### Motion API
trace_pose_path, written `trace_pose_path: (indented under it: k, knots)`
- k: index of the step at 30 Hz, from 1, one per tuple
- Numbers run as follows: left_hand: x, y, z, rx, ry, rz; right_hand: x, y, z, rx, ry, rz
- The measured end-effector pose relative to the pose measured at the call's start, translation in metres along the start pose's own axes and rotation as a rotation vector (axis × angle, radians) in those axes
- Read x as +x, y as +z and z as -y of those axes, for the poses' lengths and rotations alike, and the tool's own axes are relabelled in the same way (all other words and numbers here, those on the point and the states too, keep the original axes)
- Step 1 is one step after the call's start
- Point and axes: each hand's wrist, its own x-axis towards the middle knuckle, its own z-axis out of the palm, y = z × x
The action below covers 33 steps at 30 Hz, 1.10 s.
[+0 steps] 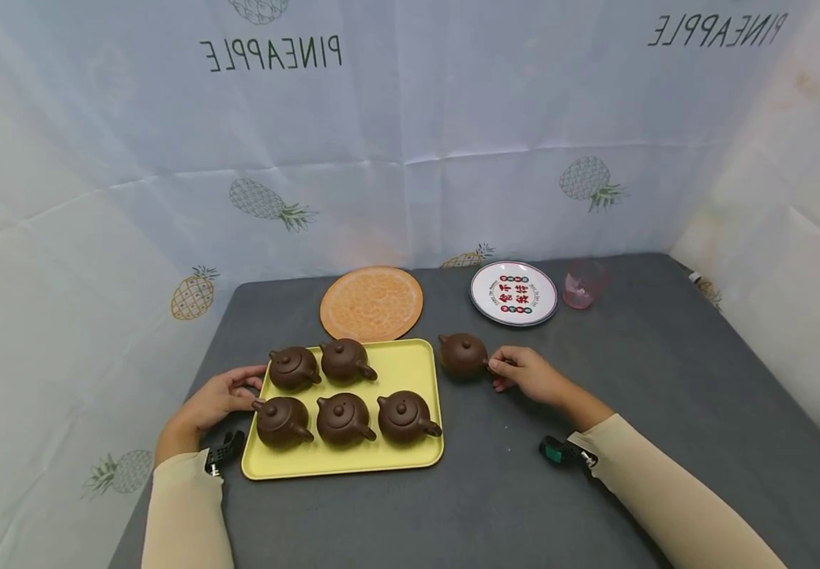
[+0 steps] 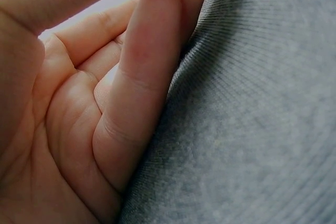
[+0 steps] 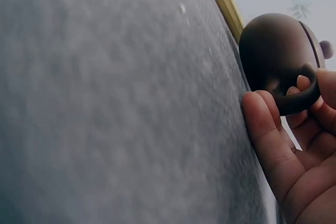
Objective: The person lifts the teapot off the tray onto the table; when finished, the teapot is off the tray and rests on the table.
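Note:
A brown teapot (image 1: 463, 356) is just right of the yellow tray (image 1: 346, 466). My right hand (image 1: 534, 375) pinches its handle; the right wrist view shows the thumb and fingers of that hand (image 3: 299, 156) around the handle of the teapot (image 3: 278, 51). Several similar teapots are on the tray, two in the back row and three in the front row. At the tray's left edge, my left hand (image 1: 214, 399) holds the rim with bent fingers, beside the front-left teapot (image 1: 282, 421). Seen from the left wrist, the hand (image 2: 105, 98) lies low against the cloth, its fingertips by the rim.
Behind the tray lies a round orange-brown mat (image 1: 372, 303). A white plate (image 1: 513, 294) with red writing and a pinkish clear cup (image 1: 579, 291) stand at the back right. Grey cloth (image 1: 495, 490) covers the table, and pineapple-print curtains (image 1: 410, 103) enclose it.

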Motion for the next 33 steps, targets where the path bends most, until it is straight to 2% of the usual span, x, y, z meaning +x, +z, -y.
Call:
trace_pose_path:
  k: [13, 18, 21, 27, 33]
  knots:
    - [0.000, 0.002, -0.005, -0.028, 0.027, 0.009, 0.005, -0.015, -0.002, 0.008, 0.019, 0.012]
    - [0.000, 0.002, -0.005, -0.018, -0.012, -0.009, 0.007, -0.015, -0.001, -0.002, 0.034, 0.017]
    - [0.000, 0.003, -0.003, -0.016, -0.022, -0.016, 0.006, -0.016, -0.001, -0.045, 0.042, 0.010]
    - [0.003, 0.005, -0.001, -0.008, 0.005, -0.007, -0.004, -0.018, 0.006, -0.213, 0.037, -0.080]
    - [0.000, 0.003, 0.001, -0.014, 0.030, -0.017, -0.013, -0.003, 0.028, -0.239, -0.013, -0.203]
